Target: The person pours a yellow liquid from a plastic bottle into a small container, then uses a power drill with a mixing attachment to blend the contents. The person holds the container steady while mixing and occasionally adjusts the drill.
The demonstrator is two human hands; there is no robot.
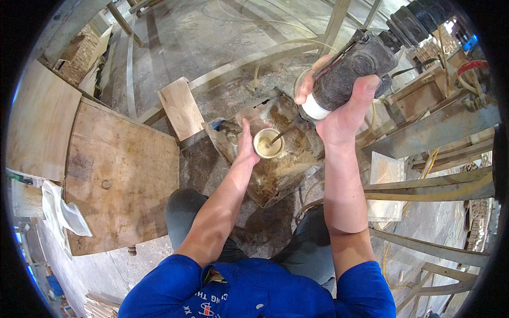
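Note:
My left hand (pixel 246 144) is wrapped round a small round cup (pixel 258 150) of cream-coloured liquid. In my right hand (pixel 342 119) is a dark, dirty power drill (pixel 344 79) with a white collar (pixel 315 108), tilted down to the left. From its front end a thin metal rod (pixel 286 131) reaches into the liquid. The cup is above a stained, crumpled sheet (pixel 286 175) on the floor. Whether the rod is spinning cannot be told from one picture.
A wooden board (pixel 181 108) lies beyond my left hand. To the left stands a worn wooden tabletop (pixel 119 177) with a white cloth (pixel 62 212) at its edge. Metal rails (pixel 429 185) run along the right, near a hanging yellow hose (pixel 432 161).

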